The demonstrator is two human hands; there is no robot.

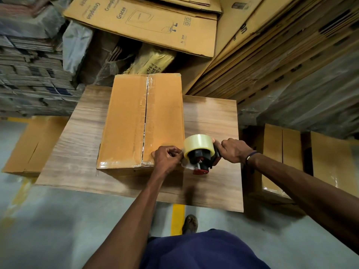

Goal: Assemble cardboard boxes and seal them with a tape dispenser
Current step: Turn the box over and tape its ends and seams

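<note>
Box [142, 123] on tabletop [209, 121], flaps closed, seam taped. I read sealing nearly done. Right hand [234, 150] fingers clenched on tape dispenser [200, 154] beside box's near corner; left hand [168, 158] pinches tape end.

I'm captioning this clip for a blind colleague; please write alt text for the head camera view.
A person's right hand grips a tape dispenser at the near right corner of a cardboard box on a wooden table, while the left hand pinches the clear tape end. Flattened cartons are stacked behind.
</note>
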